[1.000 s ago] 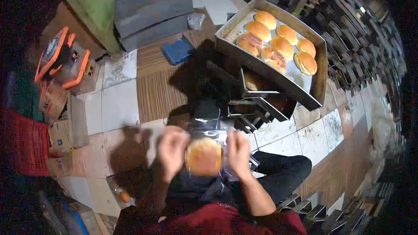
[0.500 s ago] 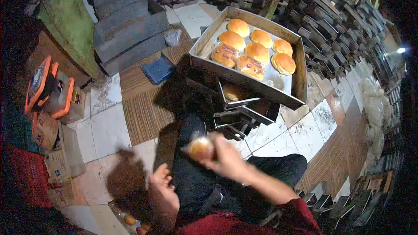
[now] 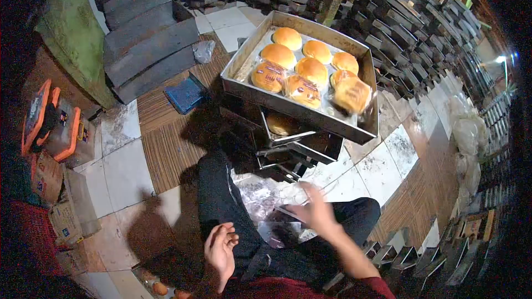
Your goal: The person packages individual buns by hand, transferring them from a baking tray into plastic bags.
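Observation:
My right hand [image 3: 320,213], blurred by motion, is above my lap with thumb and fingers apart, close to a pile of clear plastic bags [image 3: 257,199]. My left hand [image 3: 221,249] is over my left thigh, fingers loosely curled and apart, holding nothing. In front of me a deep metal baking tray [image 3: 296,104] holds several golden buns [image 3: 311,71]. Two wrapped buns with printed bags, one at the front left [image 3: 268,77] and one beside it [image 3: 303,91], lie along the near side. Another wrapped bun [image 3: 353,94], smeared by motion, is at the tray's right end, overlapping a bun.
More metal trays [image 3: 316,147] are stacked askew beneath, one with a bun inside. A blue flat item [image 3: 184,94] lies on the floor mat. Orange-lidded containers [image 3: 71,130] stand at left, and dark tins [image 3: 399,33] are piled at back right.
The wrapped bun has left my right hand and is now at the tray's right end. My right hand has moved right, away from where it held the bun. The view has shifted slightly.

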The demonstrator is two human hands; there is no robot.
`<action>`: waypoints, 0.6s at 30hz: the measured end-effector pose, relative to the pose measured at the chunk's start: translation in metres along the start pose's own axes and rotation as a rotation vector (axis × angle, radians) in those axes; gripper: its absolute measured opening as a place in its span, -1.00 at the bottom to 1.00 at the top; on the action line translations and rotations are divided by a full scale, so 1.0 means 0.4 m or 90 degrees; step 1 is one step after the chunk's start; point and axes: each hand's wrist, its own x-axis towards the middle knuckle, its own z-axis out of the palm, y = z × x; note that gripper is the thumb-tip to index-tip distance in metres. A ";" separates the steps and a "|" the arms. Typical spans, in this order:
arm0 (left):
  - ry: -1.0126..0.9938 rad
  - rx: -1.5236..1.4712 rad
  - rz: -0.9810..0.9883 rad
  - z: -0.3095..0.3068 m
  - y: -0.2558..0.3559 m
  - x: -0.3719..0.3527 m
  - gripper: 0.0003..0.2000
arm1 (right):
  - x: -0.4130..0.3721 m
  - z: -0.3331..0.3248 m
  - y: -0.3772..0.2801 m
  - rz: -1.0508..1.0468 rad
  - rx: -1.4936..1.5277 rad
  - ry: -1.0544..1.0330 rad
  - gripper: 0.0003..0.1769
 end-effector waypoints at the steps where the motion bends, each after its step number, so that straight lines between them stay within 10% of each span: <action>1: -0.052 0.013 -0.017 -0.002 -0.013 0.004 -0.80 | -0.014 0.097 0.088 -0.200 -0.358 0.015 -0.18; 4: -0.150 0.042 -0.086 0.003 -0.032 0.014 -0.80 | -0.040 0.211 0.302 0.161 0.015 -0.164 -0.45; 7: -0.171 0.080 -0.084 0.010 -0.059 0.031 -0.80 | -0.062 0.165 0.241 0.175 0.052 -0.156 -0.71; 9: -0.206 0.129 -0.125 0.013 -0.079 0.039 -0.82 | -0.085 0.178 0.257 -0.149 -0.170 -0.078 -0.83; 12: -0.246 0.261 -0.205 0.047 -0.108 0.030 -0.80 | -0.067 0.110 0.137 -0.298 -0.383 0.086 -0.67; 14: -0.237 0.267 -0.229 0.051 -0.140 0.032 -0.78 | -0.067 0.124 0.163 -0.183 -0.163 -0.122 -0.56; 18: -0.201 0.194 -0.208 0.021 -0.158 0.068 -0.81 | -0.061 0.186 0.237 -0.087 -0.323 -0.167 -0.74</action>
